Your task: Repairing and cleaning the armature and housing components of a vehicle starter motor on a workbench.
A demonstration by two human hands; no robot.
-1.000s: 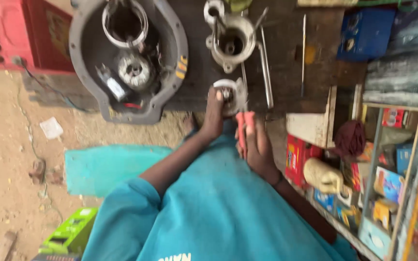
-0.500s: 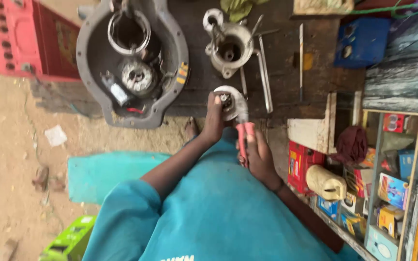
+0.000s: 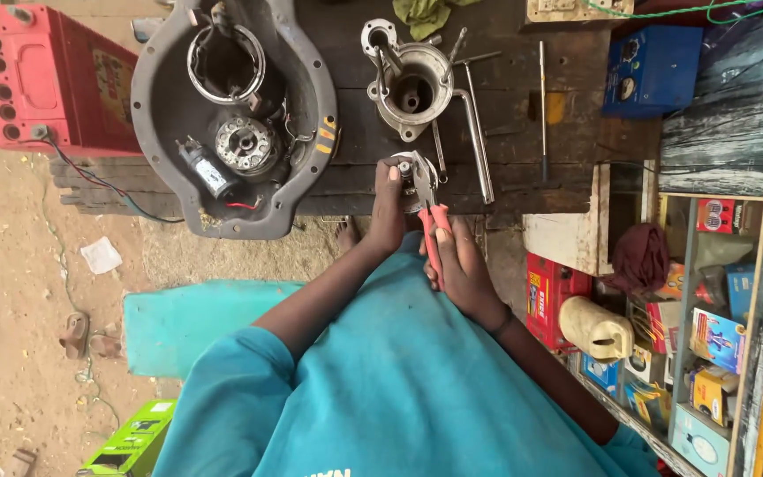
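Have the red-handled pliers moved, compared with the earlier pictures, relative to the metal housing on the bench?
No. The pliers stay just below the metal housing, at the small round part held by the left hand. Only the camera shifted.

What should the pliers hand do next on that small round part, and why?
Probably squeeze and twist gently: the right hand has the red-handled pliers with their nose on the small round metal part, which the left hand steadies at the bench edge.

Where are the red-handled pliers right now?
The pliers are mid-frame in the right hand, jaws on a small metal part steadied by the left hand, just below the metal housing.
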